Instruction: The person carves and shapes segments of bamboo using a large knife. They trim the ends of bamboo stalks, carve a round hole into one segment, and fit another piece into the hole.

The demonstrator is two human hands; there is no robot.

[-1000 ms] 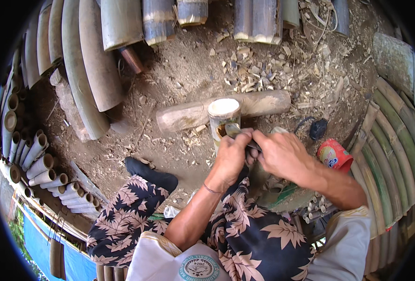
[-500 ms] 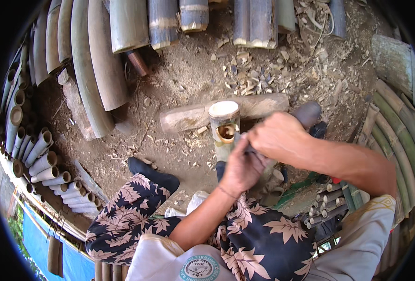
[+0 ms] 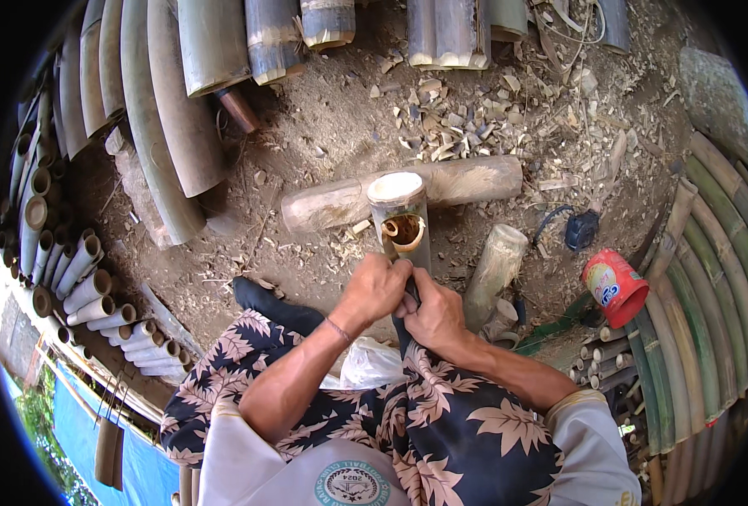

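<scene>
A bamboo section (image 3: pixel 425 253) with a pale cut top rests against a log, and a side hole (image 3: pixel 406 229) in it faces me. My left hand (image 3: pixel 367 293) is closed around the front part of a narrow, dark knife-like tool (image 3: pixel 389 246). The tool's tip reaches the left edge of the hole. Close beside it, my right hand (image 3: pixel 438 315) wraps the tool's rear part, touching the left. Fingers hide most of the tool, so its exact kind is unclear.
Behind the section lies the log (image 3: pixel 475 180), with wood chips (image 3: pixel 441 122) beyond. Rightward are a bamboo piece (image 3: pixel 497 263), a dark corded object (image 3: pixel 581 229) and a red container (image 3: pixel 617 288). Bamboo tubes (image 3: pixel 79 261) are stacked at left; a white plastic bag (image 3: pixel 372 363) is near my lap.
My right hand has come down and back from above the left to its right side. My left hand has shifted left and forward. The red container, earlier mostly behind my right arm, now shows.
</scene>
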